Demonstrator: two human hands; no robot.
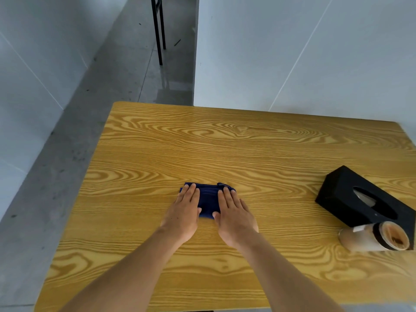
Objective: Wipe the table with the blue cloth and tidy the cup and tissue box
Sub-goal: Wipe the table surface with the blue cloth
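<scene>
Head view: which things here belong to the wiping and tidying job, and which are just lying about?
Job:
- blue cloth, flat under left hand and right hand
- wooden table
- black tissue box
- cup, on its side against the box

Lying about:
- dark metal legs on the floor beyond

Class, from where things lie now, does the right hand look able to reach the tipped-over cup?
Probably yes. The right hand rests flat on the blue cloth, and only bare table lies between it and the cup, which lies on its side beside the tissue box.

Two bare forearms, unsleeved, with ringless hands (pixel 209 212) and short nails.
</scene>
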